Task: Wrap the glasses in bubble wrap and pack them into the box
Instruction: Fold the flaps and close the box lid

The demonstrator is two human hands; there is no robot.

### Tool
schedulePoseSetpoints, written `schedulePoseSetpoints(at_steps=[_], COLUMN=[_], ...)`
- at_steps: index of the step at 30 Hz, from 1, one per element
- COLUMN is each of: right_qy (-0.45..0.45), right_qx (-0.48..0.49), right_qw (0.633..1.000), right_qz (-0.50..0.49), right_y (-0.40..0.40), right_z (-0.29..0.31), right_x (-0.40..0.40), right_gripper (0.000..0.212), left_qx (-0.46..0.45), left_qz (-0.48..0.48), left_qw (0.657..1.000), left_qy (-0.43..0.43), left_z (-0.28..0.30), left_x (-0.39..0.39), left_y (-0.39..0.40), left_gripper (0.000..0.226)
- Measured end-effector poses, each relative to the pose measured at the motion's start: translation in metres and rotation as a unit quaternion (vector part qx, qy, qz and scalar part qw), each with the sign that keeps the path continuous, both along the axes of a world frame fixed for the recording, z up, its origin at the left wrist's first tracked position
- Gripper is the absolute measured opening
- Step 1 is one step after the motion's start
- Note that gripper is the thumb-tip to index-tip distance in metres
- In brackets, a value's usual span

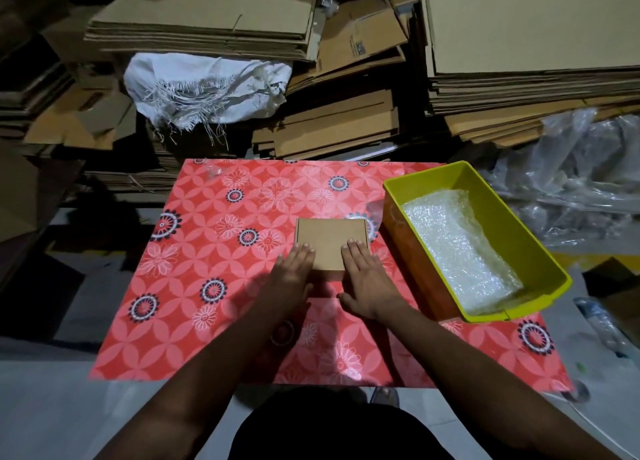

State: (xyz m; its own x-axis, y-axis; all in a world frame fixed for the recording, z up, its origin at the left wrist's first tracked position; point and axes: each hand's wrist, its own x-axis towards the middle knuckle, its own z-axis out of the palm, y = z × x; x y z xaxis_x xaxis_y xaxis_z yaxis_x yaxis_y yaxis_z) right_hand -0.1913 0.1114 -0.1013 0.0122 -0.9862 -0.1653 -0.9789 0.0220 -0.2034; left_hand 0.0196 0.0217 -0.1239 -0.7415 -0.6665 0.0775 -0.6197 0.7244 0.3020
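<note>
Nearest to us, our two bare forearms reach up from the bottom of the frame over a counter (194, 321) dressed in a smooth red cloth printed with pale petals and dark ringed flowers. Our left hand (292, 269) and right hand (367, 279) both lie flat, fingers straight and together, palms down on the near corners of a small closed box (329, 241) of plain brown cardboard; neither hand curls round anything. The box is square, matte and sharp-edged, and sits at the centre of the frame, with open cloth to its left and beyond it. Just to its right, apart from it, stands a long yellow plastic bin (446, 170) with glossy slanted walls, its near right corner reaching past the counter's edge. In the bin lies a sheet of bubble wrap (453, 248), whitish, dimpled and shiny. We cannot see the glasses. Past the counter's far edge, flattened corrugated cardboard (533, 43) is stacked in tall ragged piles across the top of the frame, and a frayed white woven sack (207, 85) slumps at upper left. Crumpled clear plastic film (571, 182) heaps at the right. The floor is pale grey, the room dim
</note>
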Motion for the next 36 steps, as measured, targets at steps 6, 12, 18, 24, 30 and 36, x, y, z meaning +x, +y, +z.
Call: schedulePoseSetpoints(at_steps=[6,12,18,24,30,36], right_qy=[0.044,0.215,0.133,0.105,0.187,0.039], right_qx=[0.027,-0.08,-0.052,-0.057,-0.059,0.07], right_qw=[0.999,0.967,0.956,0.969,0.978,0.997], right_qz=[0.016,-0.108,-0.257,-0.218,-0.066,0.019], right_y=[-0.003,0.013,0.033,0.008,0.0,0.007], right_z=[0.012,0.055,0.075,0.072,0.056,0.0], right_x=[-0.002,-0.025,-0.062,-0.072,-0.06,-0.017], right_gripper=[0.104,0.081,0.058,0.059,0.066,0.071], left_qx=[-0.051,-0.091,-0.005,-0.022,0.07,0.01], left_qz=[-0.014,-0.016,0.043,0.095,0.113,0.086], left_qw=[0.997,0.996,0.999,0.995,0.99,0.994], left_qy=[-0.051,-0.005,-0.028,-0.014,-0.051,-0.065], left_z=[0.006,0.01,0.01,0.012,0.017,0.017], left_x=[-0.003,-0.015,-0.028,-0.048,-0.033,-0.034], left_y=[-0.003,-0.002,-0.002,0.004,0.0,0.017], left_gripper=[0.069,0.056,0.078,0.058,0.084,0.071])
